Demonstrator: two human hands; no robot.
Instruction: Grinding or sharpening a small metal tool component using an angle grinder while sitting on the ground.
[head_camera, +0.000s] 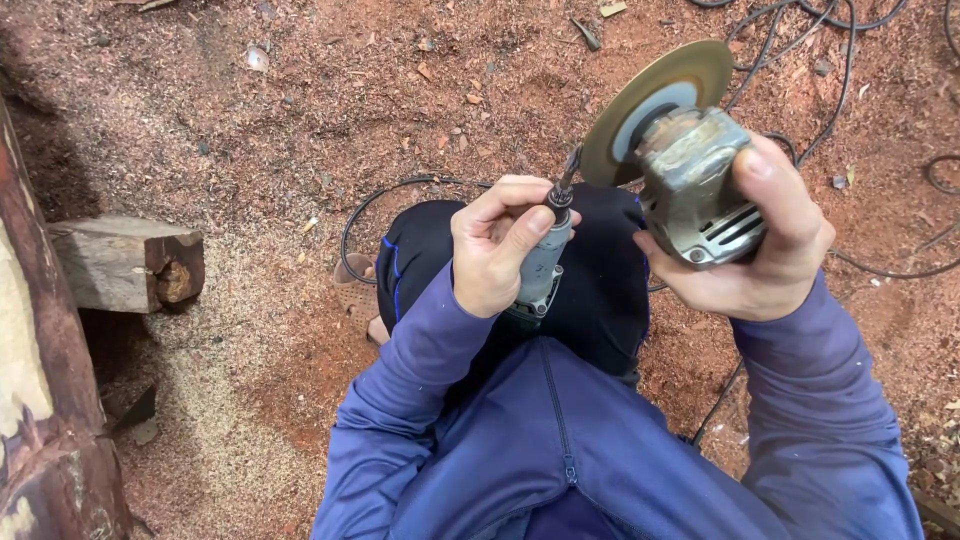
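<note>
Hands over sawdust ground: left hand (497, 245) clasps a small rotary tool (545, 262), right hand (765, 245) grips a grinder (690, 185); tool tip touches its disc (650, 100).

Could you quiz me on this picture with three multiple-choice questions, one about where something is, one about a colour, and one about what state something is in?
1. Where does the wooden block lie?
A. On the sawdust-covered ground at the left
B. On the person's lap
C. On top of the disc

2. What colour are the person's sleeves?
A. Bright yellow
B. Blue-purple
C. White

3. How is the angle grinder held?
A. Lying untouched on the ground
B. Gripped in the right hand, disc raised
C. Hanging by its cable

Answers:
1. A, the block sits on the reddish sawdust beside a large timber at the left edge.
2. B, both arms show blue-purple fabric.
3. B, the right hand wraps the grinder's grey body, while the left hand holds a slim grey rotary tool whose tip points at the disc.
</note>
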